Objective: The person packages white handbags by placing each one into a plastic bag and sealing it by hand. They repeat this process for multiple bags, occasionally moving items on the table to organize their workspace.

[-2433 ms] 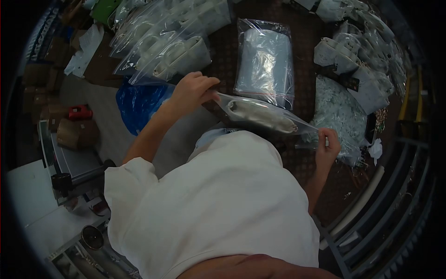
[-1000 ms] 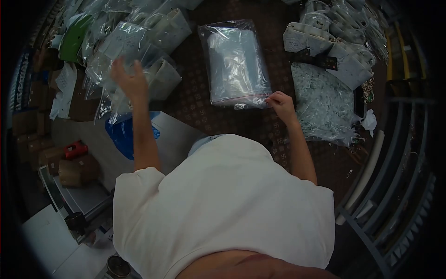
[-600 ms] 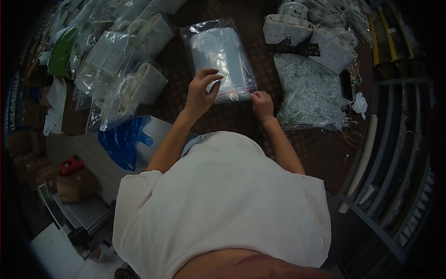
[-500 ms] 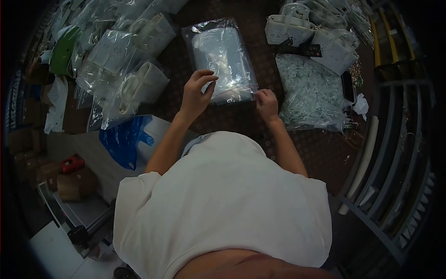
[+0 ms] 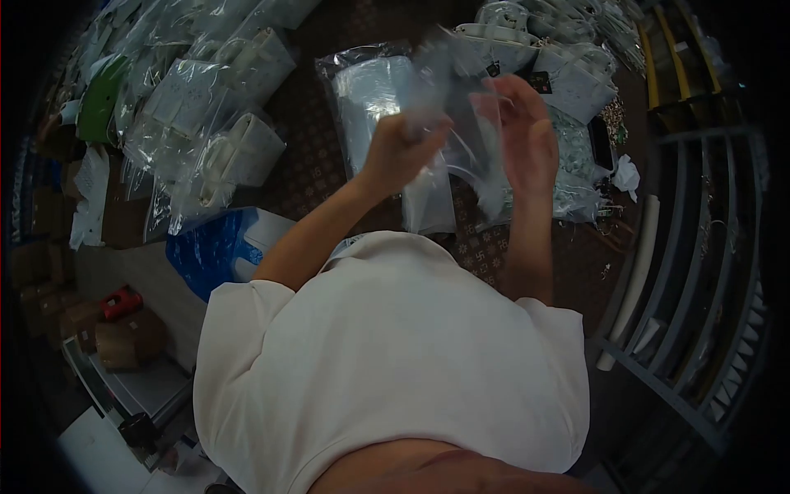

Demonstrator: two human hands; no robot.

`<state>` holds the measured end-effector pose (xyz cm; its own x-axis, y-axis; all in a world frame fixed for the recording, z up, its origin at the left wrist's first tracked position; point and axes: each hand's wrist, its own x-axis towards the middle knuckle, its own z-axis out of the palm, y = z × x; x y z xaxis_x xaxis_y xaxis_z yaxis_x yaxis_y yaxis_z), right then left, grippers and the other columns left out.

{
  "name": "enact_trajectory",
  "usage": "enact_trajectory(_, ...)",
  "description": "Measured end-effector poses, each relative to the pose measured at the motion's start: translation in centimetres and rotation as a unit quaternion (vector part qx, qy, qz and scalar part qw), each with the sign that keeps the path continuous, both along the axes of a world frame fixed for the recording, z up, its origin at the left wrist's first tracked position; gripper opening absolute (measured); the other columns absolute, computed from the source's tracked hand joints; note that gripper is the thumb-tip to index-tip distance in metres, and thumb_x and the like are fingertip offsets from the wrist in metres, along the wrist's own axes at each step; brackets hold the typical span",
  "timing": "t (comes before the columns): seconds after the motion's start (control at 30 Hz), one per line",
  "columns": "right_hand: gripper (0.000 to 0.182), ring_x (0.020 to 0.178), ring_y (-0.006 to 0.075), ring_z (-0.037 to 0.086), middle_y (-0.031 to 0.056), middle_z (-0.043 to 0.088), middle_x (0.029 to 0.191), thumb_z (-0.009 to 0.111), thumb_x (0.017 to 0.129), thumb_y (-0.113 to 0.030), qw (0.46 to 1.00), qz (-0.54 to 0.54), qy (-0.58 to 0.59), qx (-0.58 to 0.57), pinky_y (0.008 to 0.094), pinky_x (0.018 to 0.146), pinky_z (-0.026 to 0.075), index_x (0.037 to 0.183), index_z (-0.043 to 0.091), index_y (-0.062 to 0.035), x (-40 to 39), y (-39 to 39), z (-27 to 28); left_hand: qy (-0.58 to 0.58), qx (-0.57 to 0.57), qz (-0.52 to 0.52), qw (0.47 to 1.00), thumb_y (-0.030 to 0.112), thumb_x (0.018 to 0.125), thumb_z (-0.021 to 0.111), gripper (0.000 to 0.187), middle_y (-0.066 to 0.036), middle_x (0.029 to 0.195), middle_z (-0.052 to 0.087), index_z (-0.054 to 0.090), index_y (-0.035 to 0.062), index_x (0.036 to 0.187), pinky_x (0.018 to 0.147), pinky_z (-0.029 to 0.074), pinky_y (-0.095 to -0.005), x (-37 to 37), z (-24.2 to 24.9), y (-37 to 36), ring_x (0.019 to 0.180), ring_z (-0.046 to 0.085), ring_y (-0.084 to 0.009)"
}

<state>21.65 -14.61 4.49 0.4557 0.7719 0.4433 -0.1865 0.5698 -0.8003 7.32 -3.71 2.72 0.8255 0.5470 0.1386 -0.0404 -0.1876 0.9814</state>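
A clear plastic bag [image 5: 469, 136], blurred by motion, hangs raised between my two hands over the table. My left hand [image 5: 403, 152] pinches its left side, thumb and fingers pressed together. On the bag's right side is my right hand [image 5: 522, 132], fingers spread and slightly curled, the palm turned toward the bag. Beneath them lies a stack of clear plastic bags [image 5: 366, 95] on the dark patterned table [image 5: 309, 156]. A pillow-like bag of pale green-white pieces [image 5: 576, 156] sits behind my right hand, partly hidden by it.
White handbags in clear plastic [image 5: 239, 156] are piled at the left, near a green item [image 5: 103, 99]. More white handbags [image 5: 576, 78] stand at the upper right. A blue plastic bag [image 5: 206, 255] hangs by the table's left edge. Metal racks [image 5: 699, 247] are at the right.
Both hands have risen from the stack, and a clear bag is now lifted between them. My right hand has moved up and right and opened its fingers.
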Motion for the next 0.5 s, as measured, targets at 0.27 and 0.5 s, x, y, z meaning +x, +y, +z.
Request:
enact_trajectory(0.27, 0.060, 0.105, 0.0208, 0.052, 0.0129, 0.048, 0.120, 0.059, 0.085, -0.026, 0.985, 0.031, 0.024, -0.169, 0.0278, 0.084, 0.043, 0.133, 0.030, -0.0050, -4.0, -0.3, -9.0, -0.009, -0.151, 0.139, 0.979, 0.012, 0.080, 0.061, 0.017, 0.000, 0.068, 0.056, 0.062, -0.0028, 0.089, 0.050, 0.048, -0.0224, -1.1, -1.2, 5.4, 0.058, 0.054, -0.0069)
enact_trajectory(0.5, 0.014, 0.056, 0.0048, 0.049, 0.0006, 0.059, 0.065, 0.061, 0.083, -0.015, 0.941, -0.102, 0.021, -0.322, 0.0188, 0.050, 0.038, 0.083, 0.062, -0.0006, -2.7, 2.1, -10.5, 0.128, -0.141, 0.034, 0.981, 0.015, 0.077, 0.067, 0.027, -0.002, 0.078, 0.059, 0.059, 0.0004, 0.098, 0.059, 0.046, -0.0218, -3.0, -2.7, 9.2, 0.067, 0.055, -0.0085)
